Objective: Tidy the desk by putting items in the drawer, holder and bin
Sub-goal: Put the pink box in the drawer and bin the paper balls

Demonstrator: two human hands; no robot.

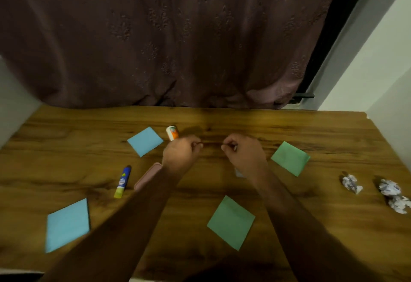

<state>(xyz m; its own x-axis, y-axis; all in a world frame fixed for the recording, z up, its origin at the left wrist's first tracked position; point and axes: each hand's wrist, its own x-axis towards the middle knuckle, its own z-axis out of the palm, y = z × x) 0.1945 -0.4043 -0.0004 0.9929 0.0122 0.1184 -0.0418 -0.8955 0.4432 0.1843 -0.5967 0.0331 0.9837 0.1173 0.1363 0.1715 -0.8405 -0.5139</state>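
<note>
Pinching something thin between both hands, mid-tabletop (289, 126)
Left hand (180, 150) and right hand (243, 150) curl fingertips; held thing too blurred to name

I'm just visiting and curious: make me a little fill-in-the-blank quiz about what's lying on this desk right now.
1. The number of crumpled paper balls near the desk's right edge is ____.
2. The pad nearest the camera, between the two forearms, is coloured ____.
3. The glue stick with the blue body has a ____ cap.
4. The orange-and-white tube lies just beyond the ____ hand.

Missing words: two; green; yellow; left
</note>
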